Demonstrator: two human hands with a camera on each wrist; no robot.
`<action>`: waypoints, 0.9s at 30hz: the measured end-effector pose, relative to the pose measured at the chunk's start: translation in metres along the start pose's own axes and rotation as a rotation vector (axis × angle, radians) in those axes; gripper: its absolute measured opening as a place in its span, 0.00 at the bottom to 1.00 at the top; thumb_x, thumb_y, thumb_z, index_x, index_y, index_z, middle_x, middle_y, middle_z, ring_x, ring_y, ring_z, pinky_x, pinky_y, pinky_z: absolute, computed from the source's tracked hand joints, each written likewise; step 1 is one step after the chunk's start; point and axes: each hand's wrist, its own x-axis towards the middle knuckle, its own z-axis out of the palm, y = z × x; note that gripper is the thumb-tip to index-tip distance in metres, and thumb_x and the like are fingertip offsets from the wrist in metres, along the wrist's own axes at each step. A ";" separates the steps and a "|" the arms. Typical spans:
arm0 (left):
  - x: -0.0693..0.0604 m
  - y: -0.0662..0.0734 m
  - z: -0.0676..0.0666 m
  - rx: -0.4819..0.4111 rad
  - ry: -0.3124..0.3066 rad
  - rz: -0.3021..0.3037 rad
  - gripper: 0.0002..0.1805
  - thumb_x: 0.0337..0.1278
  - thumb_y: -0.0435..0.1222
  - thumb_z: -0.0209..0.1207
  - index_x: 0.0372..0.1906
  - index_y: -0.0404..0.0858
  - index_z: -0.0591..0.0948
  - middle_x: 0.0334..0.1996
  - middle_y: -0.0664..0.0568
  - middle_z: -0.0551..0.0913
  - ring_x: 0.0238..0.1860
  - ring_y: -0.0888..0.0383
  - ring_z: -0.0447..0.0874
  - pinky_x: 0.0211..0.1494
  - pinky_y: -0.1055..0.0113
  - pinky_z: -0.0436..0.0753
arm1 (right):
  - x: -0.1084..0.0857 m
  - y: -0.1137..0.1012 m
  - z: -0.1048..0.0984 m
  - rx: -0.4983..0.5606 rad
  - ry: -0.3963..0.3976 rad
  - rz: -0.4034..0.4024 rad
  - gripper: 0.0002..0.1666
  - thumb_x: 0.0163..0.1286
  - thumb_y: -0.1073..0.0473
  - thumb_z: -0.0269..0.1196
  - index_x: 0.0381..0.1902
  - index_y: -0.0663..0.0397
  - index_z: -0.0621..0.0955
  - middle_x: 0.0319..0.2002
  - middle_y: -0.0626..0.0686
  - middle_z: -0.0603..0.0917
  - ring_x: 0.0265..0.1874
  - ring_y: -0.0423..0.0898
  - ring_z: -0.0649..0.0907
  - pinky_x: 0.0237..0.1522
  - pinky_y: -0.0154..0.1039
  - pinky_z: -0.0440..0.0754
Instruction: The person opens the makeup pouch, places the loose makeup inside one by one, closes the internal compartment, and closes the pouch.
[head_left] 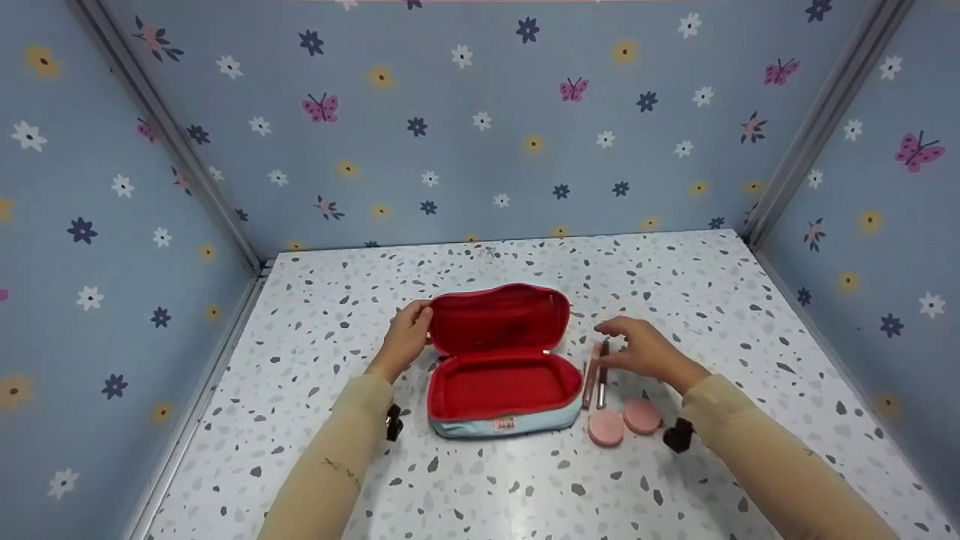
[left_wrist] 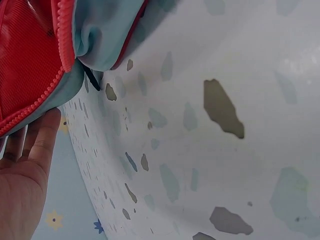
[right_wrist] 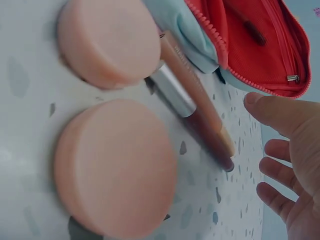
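Observation:
A light blue cosmetic bag (head_left: pixel 510 424) with a red lining lies unzipped on the table, its lid (head_left: pixel 499 322) raised at the back. At the lid's left edge my left hand (head_left: pixel 403 341) holds it, fingers behind and thumb near the rim. My right hand (head_left: pixel 643 349) hovers with spread fingers over the top ends of a pinkish-brown tube (right_wrist: pixel 192 85) and a dark stick with a silver end (right_wrist: pixel 172 92), apparently holding neither. Both lie beside the bag's right side. Two round pink compacts (head_left: pixel 606 427) (right_wrist: pixel 120 167) sit nearer the front.
Inside the lid, a dark brush-tipped wand (right_wrist: pixel 256 32) shows against the red lining. Speckled white table (head_left: pixel 322 300) surrounds everything. Flower-patterned panels (head_left: pixel 480 120) stand at the back and both sides. A black wrist camera (head_left: pixel 678 435) hangs close to the compacts.

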 end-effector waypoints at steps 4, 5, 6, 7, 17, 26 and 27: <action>0.000 0.001 0.000 -0.001 0.001 -0.001 0.22 0.91 0.39 0.43 0.70 0.31 0.78 0.61 0.34 0.85 0.61 0.41 0.88 0.56 0.53 0.92 | -0.004 0.007 0.003 -0.023 -0.004 -0.049 0.27 0.65 0.60 0.80 0.59 0.63 0.87 0.57 0.61 0.90 0.60 0.65 0.86 0.65 0.65 0.83; 0.000 0.001 0.000 -0.002 0.002 -0.002 0.21 0.91 0.38 0.44 0.70 0.31 0.78 0.61 0.34 0.86 0.61 0.41 0.88 0.56 0.53 0.92 | -0.005 0.008 0.004 -0.027 -0.003 -0.071 0.25 0.64 0.60 0.81 0.57 0.63 0.88 0.55 0.61 0.90 0.59 0.64 0.87 0.64 0.65 0.83; 0.000 0.001 0.000 0.001 0.002 0.000 0.21 0.91 0.38 0.44 0.70 0.31 0.78 0.61 0.34 0.86 0.61 0.41 0.88 0.55 0.54 0.92 | -0.006 0.009 0.004 -0.038 -0.002 -0.099 0.24 0.63 0.61 0.81 0.55 0.63 0.88 0.54 0.61 0.90 0.57 0.64 0.87 0.63 0.65 0.84; 0.000 0.001 0.000 0.003 0.003 0.001 0.21 0.91 0.38 0.44 0.70 0.31 0.78 0.60 0.34 0.86 0.60 0.42 0.88 0.55 0.54 0.93 | -0.006 0.010 0.005 -0.045 -0.001 -0.125 0.24 0.62 0.61 0.81 0.54 0.63 0.88 0.52 0.60 0.91 0.56 0.64 0.87 0.63 0.65 0.84; 0.001 0.004 -0.001 0.015 -0.011 -0.012 0.22 0.91 0.40 0.43 0.72 0.31 0.77 0.64 0.34 0.84 0.64 0.40 0.86 0.60 0.49 0.91 | -0.006 0.016 0.008 -0.096 -0.094 -0.120 0.19 0.61 0.61 0.81 0.51 0.56 0.92 0.53 0.58 0.89 0.55 0.59 0.86 0.63 0.61 0.84; -0.002 0.004 0.000 0.025 -0.003 -0.022 0.22 0.90 0.39 0.44 0.71 0.32 0.78 0.62 0.36 0.84 0.62 0.43 0.87 0.57 0.53 0.92 | -0.011 0.018 0.004 -0.158 -0.114 -0.125 0.22 0.61 0.60 0.80 0.54 0.53 0.91 0.57 0.60 0.85 0.57 0.59 0.82 0.63 0.62 0.81; -0.002 0.004 0.000 0.026 -0.004 -0.020 0.22 0.90 0.39 0.44 0.71 0.32 0.77 0.62 0.36 0.84 0.62 0.43 0.87 0.57 0.53 0.92 | -0.012 0.019 0.004 -0.165 -0.113 -0.116 0.22 0.61 0.59 0.81 0.54 0.52 0.91 0.57 0.59 0.85 0.58 0.59 0.82 0.63 0.62 0.81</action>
